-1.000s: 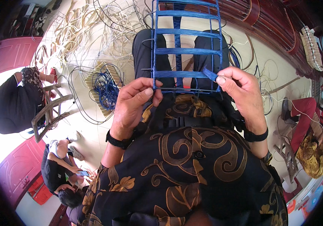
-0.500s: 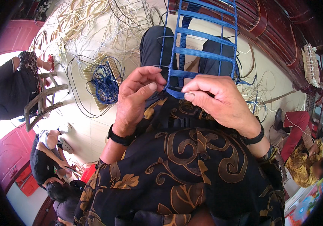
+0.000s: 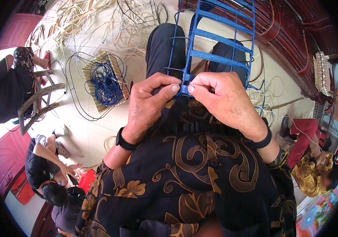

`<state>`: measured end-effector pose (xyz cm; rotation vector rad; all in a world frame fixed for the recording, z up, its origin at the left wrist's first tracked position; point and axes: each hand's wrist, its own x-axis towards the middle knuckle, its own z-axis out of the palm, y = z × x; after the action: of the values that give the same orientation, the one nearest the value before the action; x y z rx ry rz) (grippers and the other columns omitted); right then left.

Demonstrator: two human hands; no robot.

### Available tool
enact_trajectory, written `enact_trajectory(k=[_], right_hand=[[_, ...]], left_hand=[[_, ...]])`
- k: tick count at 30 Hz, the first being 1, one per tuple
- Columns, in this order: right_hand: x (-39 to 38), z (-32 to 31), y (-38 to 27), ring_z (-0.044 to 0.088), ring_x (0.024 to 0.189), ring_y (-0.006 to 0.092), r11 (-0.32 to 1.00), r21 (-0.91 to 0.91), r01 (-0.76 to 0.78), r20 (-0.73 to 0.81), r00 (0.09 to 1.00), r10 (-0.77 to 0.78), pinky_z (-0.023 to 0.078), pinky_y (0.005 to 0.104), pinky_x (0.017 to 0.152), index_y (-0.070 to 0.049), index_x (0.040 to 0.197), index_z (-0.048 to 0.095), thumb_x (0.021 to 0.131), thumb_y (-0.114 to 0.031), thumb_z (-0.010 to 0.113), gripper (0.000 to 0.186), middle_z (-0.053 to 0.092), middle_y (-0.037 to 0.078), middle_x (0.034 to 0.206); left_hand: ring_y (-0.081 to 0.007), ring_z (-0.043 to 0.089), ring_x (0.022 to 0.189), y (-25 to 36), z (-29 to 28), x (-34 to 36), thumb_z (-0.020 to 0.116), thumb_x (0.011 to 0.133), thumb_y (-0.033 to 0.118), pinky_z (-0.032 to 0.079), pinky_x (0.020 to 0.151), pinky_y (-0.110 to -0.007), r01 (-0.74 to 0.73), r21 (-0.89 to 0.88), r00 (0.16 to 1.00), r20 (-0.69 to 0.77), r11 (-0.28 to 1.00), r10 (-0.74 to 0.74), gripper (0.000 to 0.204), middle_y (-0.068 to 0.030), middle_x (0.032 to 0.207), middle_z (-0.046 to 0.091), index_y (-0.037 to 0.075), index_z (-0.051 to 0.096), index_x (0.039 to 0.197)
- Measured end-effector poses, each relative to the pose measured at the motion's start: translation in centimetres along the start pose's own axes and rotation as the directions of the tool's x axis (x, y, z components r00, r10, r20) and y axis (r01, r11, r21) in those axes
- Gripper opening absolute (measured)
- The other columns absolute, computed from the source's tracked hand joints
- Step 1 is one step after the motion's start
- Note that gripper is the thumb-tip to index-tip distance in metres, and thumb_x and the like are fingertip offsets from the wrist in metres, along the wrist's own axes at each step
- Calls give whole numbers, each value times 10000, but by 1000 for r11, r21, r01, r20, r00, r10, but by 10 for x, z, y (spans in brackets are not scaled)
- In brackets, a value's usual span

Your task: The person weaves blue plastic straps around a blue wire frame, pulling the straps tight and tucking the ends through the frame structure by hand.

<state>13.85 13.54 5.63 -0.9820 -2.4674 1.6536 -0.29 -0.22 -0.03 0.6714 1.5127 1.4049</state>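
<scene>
A ladder-like frame wrapped in blue cord lies across my knees, its near end between my hands. At the corner of that end, my left hand closes thumb and forefinger on the blue cord. From the other side my right hand pinches the same wrapped strands, thumb below and forefinger above. The fingertips nearly meet, hiding part of the near bar. To the left on the floor, a tangled coil of blue cord sits in a shallow woven tray.
Pale loose strips are heaped on the floor ahead. A wooden stool-like frame stands at left, by a seated person. Another person sits lower left, one more at right. Dark red carved furniture runs along the right.
My left hand has moved right and its thumb and forefinger have closed at the corner. The blue frame has shifted slightly right and its near end has turned; my right hand still pinches there.
</scene>
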Motion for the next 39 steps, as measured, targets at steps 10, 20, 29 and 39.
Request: enact_trajectory(k=[10,20,29,39], right_hand=[[-10,6,4,626,554,300,1000,6,28,-129,991,-27,463,368,521,-21,871,625,836,-67,670,73,623,161,647],[-17,10,14,629,637,353,983,-95,155,-167,971,-169,468,410,555,-29,840,582,841,-90,669,106,634,159,719],[-20,12,15,627,642,359,979,-121,165,-179,966,-185,473,427,562,-50,883,572,841,-101,668,117,627,159,713],[-27,13,16,637,656,370,968,-155,195,-128,968,-216,489,445,560,-51,898,568,844,-114,670,132,626,169,701]], left_hand=[[-99,624,691,2,-1,10,668,893,46,461,628,-204,290,-321,956,130,901,-261,120,-63,813,682,-38,672,978],[-117,628,677,12,0,6,661,899,51,466,622,-208,361,-163,932,106,918,-348,135,-72,801,683,-56,687,978],[-164,651,682,10,-1,5,636,906,48,503,659,-245,407,-339,913,184,848,-365,158,-118,801,688,-89,679,972],[-145,646,699,14,-2,8,662,894,77,469,649,-236,433,-274,897,222,859,-382,179,-104,821,695,-70,690,991]])
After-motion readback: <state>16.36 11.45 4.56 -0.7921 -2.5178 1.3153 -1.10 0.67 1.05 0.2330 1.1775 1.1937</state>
